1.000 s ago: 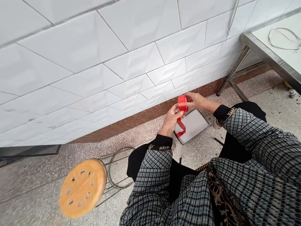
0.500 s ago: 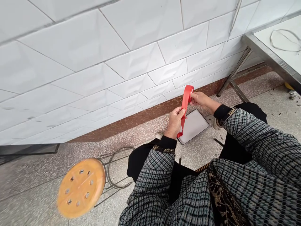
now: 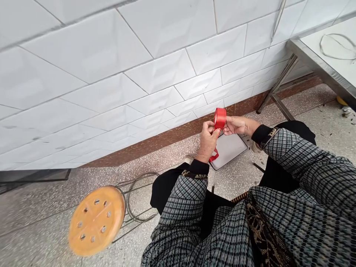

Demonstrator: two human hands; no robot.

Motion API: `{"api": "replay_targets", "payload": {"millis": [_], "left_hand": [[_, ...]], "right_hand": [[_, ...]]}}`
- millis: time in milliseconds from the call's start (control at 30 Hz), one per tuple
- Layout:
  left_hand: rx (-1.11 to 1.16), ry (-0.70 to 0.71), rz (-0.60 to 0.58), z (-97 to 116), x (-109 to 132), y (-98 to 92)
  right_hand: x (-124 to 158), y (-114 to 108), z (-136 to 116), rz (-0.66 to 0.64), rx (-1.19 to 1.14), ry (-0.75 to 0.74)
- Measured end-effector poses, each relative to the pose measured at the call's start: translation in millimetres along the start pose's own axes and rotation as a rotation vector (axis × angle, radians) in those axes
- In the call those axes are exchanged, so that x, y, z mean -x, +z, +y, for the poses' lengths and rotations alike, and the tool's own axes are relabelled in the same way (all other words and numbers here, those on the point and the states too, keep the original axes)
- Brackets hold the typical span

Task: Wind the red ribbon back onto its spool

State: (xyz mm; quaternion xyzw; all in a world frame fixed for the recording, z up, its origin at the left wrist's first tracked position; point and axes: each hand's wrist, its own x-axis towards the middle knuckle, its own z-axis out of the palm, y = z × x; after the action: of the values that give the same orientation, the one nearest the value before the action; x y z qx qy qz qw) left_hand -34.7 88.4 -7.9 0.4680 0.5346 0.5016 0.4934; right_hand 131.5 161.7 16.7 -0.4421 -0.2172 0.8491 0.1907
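Note:
Between my hands is a roll of red ribbon (image 3: 220,118), tipped so its open core faces left. My left hand (image 3: 207,142) is closed, thumb and fingers pinching the ribbon at the roll's lower edge. A loose red tail (image 3: 214,155) hangs below that hand. My right hand (image 3: 238,125) is closed at the roll's right side, its fingertips partly hidden behind it. Under the hands, a shallow pale tray or board with a dark edge (image 3: 232,148) lies on the floor; which of these it is, I cannot tell.
A round orange stool seat (image 3: 96,220) with metal legs lies on its side at lower left. White wall tiles (image 3: 155,70) rise ahead above a brown skirting. To the right stands a metal-framed table (image 3: 319,55) with a loop of cord on it. Small scraps lie on the floor.
The roll has come down and turned against my left fingers, and the stretch of ribbon between it and my left hand has shortened. My right hand has lowered slightly.

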Motion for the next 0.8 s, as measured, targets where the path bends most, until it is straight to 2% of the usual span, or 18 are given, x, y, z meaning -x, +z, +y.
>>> {"api": "replay_targets", "payload": {"millis": [133,300,367,467,533,633,733,800], "left_hand": [[0.022,-0.036,-0.123,8,-1,-4.8],[0.109,-0.171,-0.181,5,-4,-9.6],[0.164,-0.215,-0.185,2,-4,-9.6],[0.245,-0.259,-0.184,2,-2,-9.5],[0.281,-0.285,-0.195,5,-1,-9.9],[0.301,-0.319,-0.212,11,1,-9.8],[0.316,-0.308,-0.179,14,3,-5.9],[0.322,-0.278,-0.125,12,4,-1.6]], "right_hand": [[-1,-3,2,-0.030,0.055,0.018],[1,-6,1,-0.025,0.236,-0.029],[-1,-7,-2,0.030,0.370,-0.151],[-7,-11,-4,0.155,0.551,-0.416],[-12,-14,-4,0.188,0.640,-0.534],[-15,-16,-2,0.209,0.764,-0.592],[-16,-15,-1,0.315,0.815,-0.594],[-17,-13,-2,0.401,0.764,-0.575]]}}
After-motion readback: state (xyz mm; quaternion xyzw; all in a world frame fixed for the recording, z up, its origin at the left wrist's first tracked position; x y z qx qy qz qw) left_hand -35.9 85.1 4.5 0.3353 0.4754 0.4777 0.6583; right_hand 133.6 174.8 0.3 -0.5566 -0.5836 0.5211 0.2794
